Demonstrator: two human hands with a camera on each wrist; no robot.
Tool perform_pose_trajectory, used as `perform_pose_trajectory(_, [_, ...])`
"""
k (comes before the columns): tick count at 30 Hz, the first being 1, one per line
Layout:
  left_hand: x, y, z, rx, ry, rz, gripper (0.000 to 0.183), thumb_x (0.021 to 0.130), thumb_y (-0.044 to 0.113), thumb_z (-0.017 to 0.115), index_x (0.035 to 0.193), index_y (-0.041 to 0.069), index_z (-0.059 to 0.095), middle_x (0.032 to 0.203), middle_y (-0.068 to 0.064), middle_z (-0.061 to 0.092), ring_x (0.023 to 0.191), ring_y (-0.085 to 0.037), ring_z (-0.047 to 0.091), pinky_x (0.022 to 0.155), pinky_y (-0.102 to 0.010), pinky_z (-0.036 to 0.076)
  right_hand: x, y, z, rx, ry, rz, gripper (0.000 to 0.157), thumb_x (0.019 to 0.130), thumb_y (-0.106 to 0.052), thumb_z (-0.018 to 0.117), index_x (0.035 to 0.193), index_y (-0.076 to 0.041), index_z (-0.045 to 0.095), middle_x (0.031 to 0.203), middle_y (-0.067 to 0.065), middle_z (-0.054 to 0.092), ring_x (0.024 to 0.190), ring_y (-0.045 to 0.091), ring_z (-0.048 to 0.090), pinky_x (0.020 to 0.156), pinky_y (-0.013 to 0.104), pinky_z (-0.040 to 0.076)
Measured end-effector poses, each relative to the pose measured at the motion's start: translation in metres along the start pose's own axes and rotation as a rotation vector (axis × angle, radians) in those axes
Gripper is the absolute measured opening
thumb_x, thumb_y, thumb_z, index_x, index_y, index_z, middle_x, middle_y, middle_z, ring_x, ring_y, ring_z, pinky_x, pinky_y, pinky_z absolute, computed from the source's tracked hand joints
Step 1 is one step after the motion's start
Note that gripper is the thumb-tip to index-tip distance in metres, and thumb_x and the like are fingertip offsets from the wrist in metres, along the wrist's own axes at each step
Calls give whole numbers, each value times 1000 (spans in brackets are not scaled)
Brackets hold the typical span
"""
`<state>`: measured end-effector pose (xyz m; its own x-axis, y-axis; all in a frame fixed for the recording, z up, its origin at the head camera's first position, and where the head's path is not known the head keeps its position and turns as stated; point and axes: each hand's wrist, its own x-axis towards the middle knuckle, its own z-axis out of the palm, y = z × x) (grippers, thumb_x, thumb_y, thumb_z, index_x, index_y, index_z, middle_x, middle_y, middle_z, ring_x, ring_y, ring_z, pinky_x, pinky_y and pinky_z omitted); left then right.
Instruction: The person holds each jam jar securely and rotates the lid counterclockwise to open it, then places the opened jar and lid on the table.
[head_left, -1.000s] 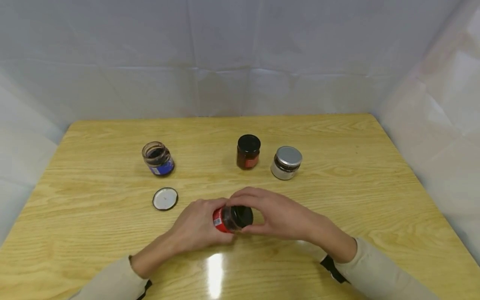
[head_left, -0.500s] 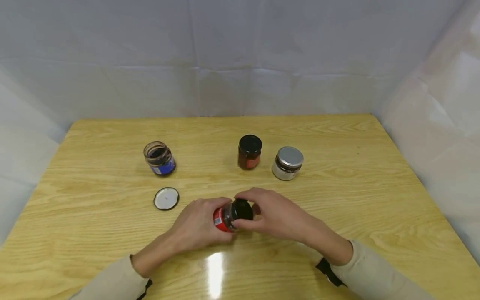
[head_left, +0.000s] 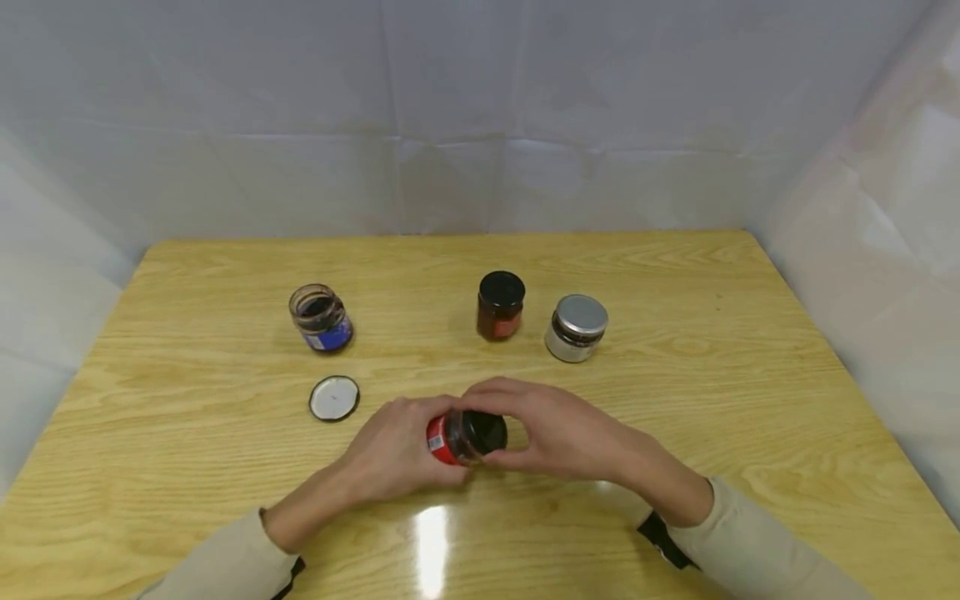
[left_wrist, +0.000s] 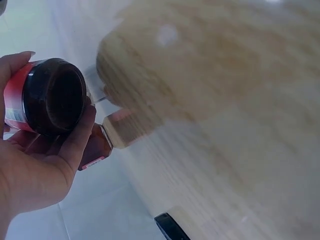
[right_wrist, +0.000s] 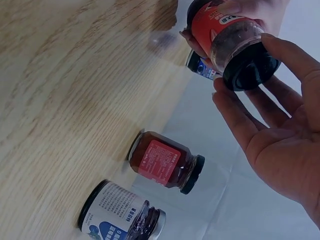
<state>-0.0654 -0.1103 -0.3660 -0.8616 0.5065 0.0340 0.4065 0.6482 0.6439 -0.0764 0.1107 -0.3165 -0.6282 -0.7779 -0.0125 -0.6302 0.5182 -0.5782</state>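
My left hand grips the red-labelled body of a glass jar, held tilted over the table with its top to the right. At that top, my right hand has its thumb and fingers spread around the black lid. The right wrist view shows the thumb and fingertips at the edge of this lid, the palm off it. The lid sits on the jar's neck. In the left wrist view the jar's dark base faces the camera.
An uncovered blue-labelled jar with dark contents stands at the back left. A loose lid lies white side up before it. Behind the hands stand a black-lidded jar and a silver-lidded jar.
My right hand rotated around the lid, its thumb shifting over the lid's near side, then swung back to its first position. The left hand and jar stay almost still.
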Motion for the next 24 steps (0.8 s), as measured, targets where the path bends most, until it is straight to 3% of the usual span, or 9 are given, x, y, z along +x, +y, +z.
perform_pose_trajectory(8, [3, -2, -8, -28, -19, -15, 50, 66, 33, 81, 111, 21, 63, 84, 13, 61, 70, -2, 56, 59, -22, 48, 0, 1, -8, -1, 23, -16, 53, 83, -24, 76, 132, -23, 55, 133, -10, 51, 121, 4, 45, 96, 28, 42])
perform_pose_trajectory(17, [8, -4, -21, -8, 34, -74, 50, 65, 33, 82, 110, 23, 62, 86, 11, 61, 72, -7, 57, 63, -28, 48, 5, 5, -18, 38, 162, -73, 57, 83, -27, 76, 134, -15, 53, 133, -4, 52, 123, 10, 45, 97, 31, 41])
perform_pose_trajectory(24, [14, -9, -26, 22, 94, -80, 52, 66, 32, 80, 114, 21, 62, 85, 7, 63, 72, -10, 57, 62, -30, 47, 10, 5, -22, 24, 226, -71, 57, 83, -25, 76, 134, -14, 53, 131, -4, 53, 119, 9, 49, 96, 30, 42])
